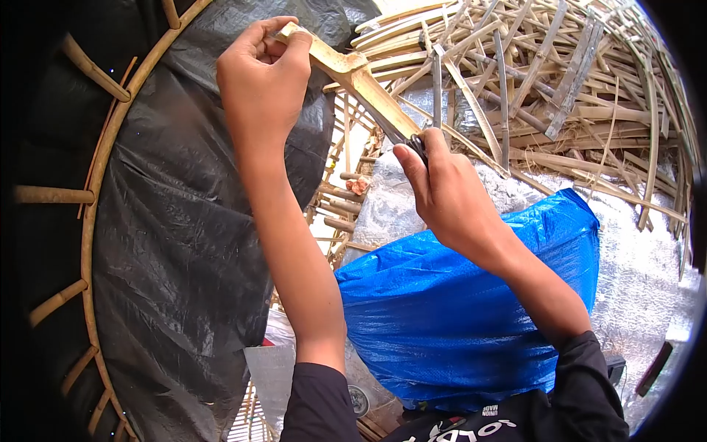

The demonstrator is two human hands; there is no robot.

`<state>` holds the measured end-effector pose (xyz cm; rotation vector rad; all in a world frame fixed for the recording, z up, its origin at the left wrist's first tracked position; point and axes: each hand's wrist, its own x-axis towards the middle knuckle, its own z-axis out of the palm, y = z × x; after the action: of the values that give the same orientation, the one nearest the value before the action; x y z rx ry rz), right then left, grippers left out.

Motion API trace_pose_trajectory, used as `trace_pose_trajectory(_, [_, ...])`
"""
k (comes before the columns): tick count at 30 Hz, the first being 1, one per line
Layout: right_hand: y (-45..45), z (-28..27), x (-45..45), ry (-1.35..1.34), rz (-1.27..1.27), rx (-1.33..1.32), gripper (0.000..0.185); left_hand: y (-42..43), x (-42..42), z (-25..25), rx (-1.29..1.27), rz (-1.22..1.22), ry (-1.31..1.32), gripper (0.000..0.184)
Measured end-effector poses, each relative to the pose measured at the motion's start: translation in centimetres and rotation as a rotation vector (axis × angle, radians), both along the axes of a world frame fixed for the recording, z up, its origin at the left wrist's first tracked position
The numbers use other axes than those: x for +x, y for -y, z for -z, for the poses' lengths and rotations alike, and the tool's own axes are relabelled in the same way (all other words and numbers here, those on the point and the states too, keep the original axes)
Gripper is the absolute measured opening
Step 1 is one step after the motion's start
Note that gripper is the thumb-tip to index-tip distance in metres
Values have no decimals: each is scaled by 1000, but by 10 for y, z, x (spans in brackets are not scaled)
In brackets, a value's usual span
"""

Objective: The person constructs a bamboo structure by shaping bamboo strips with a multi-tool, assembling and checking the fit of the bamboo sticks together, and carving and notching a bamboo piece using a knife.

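A split bamboo piece [381, 97], pale inside and with a raised node, slants across the upper middle. My left hand [266, 77] grips its upper left end between thumb and curled fingers. At the lower end, my right hand [458, 197] is closed round the black handle of what looks like a knife [417, 147]. A dark, narrow edge runs along the bamboo's underside, up from that handle. My right hand hides most of the handle, and how far the blade touches the bamboo is unclear.
Many split bamboo strips [530, 96] lie heaped at upper right. Blue plastic sheeting [456, 317] covers my lap. Black plastic sheeting [177, 214] hangs at left beside a curved bamboo frame [90, 236]. Silvery sheeting [633, 280] spreads over the ground at right.
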<state>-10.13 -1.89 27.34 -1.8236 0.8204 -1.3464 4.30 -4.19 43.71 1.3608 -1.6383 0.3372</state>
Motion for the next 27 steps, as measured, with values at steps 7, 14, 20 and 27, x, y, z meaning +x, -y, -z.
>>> trace_pose_trajectory(7, [-7,-10,-9,30,-27,137,39,5,0,-1,60,33,-42,29])
trace_pose_trajectory(14, [-6,-9,-9,36,-24,137,38,2,-6,-2,75,49,-49,31])
trace_pose_trajectory(20, [-6,-9,-9,71,-20,121,38,1,-7,-1,83,62,-75,32])
trace_pose_trajectory(27, [-7,-16,-15,87,-57,170,37,0,-4,0,94,87,-115,34])
